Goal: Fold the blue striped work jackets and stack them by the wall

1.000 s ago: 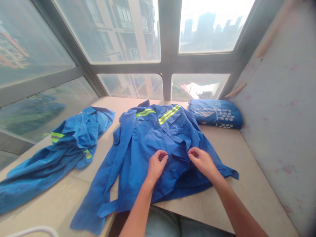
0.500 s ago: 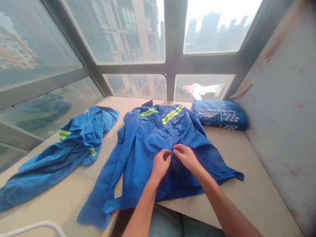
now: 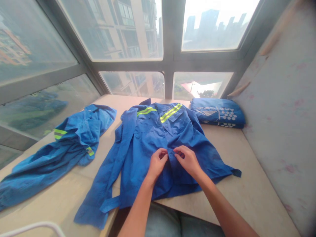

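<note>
A blue work jacket (image 3: 145, 141) with yellow-green reflective strips lies front up before me, its collar toward the window. My left hand (image 3: 158, 160) pinches one edge of the front opening at mid-chest. On the other side of the opening, my right hand (image 3: 187, 158) grips the cloth of the placket between thumb and fingers. A short gap of fabric separates the two hands. Whether a button or zip is between the fingertips is hidden. One sleeve stretches down the left side toward the near edge.
A second blue garment (image 3: 74, 141) with reflective strips lies crumpled at left. Against the wall at back right rests a folded blue cloth bundle (image 3: 217, 112) with white print. Windows border the pale tabletop (image 3: 237, 148). A white curved tube (image 3: 37, 225) shows at bottom left.
My hands have drawn slightly apart along the jacket's front opening, both still holding the cloth. The view has shifted a little; the other garments lie as before.
</note>
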Motion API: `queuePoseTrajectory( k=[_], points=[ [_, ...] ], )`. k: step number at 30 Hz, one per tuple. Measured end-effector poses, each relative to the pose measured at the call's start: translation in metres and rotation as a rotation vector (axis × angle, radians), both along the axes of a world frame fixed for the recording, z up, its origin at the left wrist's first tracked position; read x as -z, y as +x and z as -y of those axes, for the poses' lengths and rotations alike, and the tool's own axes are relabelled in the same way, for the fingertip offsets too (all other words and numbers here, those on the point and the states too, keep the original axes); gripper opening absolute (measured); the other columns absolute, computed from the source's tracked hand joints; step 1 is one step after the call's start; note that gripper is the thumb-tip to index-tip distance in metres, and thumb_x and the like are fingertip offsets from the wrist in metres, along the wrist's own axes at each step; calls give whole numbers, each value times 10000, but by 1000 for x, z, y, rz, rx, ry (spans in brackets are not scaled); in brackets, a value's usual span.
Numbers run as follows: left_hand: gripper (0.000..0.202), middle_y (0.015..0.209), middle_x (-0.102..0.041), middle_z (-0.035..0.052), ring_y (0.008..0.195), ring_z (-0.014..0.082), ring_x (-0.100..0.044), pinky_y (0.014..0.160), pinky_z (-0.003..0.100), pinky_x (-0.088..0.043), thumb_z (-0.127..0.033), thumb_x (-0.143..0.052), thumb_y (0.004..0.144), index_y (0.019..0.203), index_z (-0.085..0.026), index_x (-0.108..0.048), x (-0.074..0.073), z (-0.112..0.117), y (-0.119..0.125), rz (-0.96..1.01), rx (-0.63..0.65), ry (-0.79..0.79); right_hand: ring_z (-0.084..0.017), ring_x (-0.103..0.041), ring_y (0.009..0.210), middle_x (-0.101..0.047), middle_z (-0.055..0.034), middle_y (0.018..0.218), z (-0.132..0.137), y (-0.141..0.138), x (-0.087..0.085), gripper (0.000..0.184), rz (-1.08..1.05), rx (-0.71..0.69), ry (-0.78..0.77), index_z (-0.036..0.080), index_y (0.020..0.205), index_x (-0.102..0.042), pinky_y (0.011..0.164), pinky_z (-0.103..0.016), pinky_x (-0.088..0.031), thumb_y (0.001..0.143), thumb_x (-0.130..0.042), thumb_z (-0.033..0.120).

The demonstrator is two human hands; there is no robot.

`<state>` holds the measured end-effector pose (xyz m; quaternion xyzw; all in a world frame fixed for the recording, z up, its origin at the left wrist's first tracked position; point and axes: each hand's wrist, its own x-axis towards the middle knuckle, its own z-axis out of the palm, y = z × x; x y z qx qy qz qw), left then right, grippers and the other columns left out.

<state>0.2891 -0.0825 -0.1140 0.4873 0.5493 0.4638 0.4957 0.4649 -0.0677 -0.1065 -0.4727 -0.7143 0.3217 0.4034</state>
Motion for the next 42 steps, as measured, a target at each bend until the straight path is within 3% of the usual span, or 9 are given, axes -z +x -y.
queuePoseTrajectory(
  k=[4, 10, 23, 30, 36, 42],
  points=[
    [132, 809, -716, 39, 758, 165, -649, 722, 249, -478, -231, -666, 750, 858, -156, -679, -2, 1, -1, 0, 29, 4, -162, -591, 683, -687, -38, 844, 2, -3, 5, 266, 86, -22, 20, 206, 1112, -702, 667, -276, -489, 874, -584, 195],
    [150, 839, -727, 51, 773, 175, -657, 741, 262, -490, -231, -688, 741, 870, -154, -693, -2, 2, -1, -30, 16, 9, -171, -606, 731, -681, -28, 807, -5, -9, 2, 165, 158, -18, 69, 210, 889, -731, 716, -279, -464, 888, -573, 162],
    [161, 852, -753, 70, 755, 182, -675, 739, 271, -515, -224, -699, 731, 865, -147, -745, 5, 1, -3, 12, 35, -7, -178, -629, 745, -713, -20, 838, -9, -19, 2, 135, 214, 110, 36, 222, 863, -724, 720, -274, -446, 874, -603, 164],
    [166, 834, -758, 66, 727, 179, -681, 717, 269, -523, -251, -715, 720, 847, -148, -741, 3, 2, -1, 1, -26, -40, -177, -629, 703, -719, -26, 839, -5, -22, 4, 131, 123, 139, 19, 204, 930, -709, 703, -283, -466, 865, -597, 180],
    [143, 804, -750, 56, 750, 188, -688, 750, 277, -523, -244, -711, 714, 819, -150, -734, 8, 1, 1, -24, -83, -12, -171, -629, 736, -698, -40, 851, 3, -18, 1, 148, 43, 31, 53, 205, 884, -696, 704, -273, -479, 872, -553, 170],
    [130, 783, -741, 47, 746, 186, -684, 732, 273, -528, -248, -721, 713, 804, -156, -732, 7, 3, 3, -27, -84, -13, -174, -616, 708, -680, -42, 827, 8, -20, 8, 149, 60, 35, 29, 202, 923, -678, 678, -281, -492, 854, -551, 164]
  ],
)
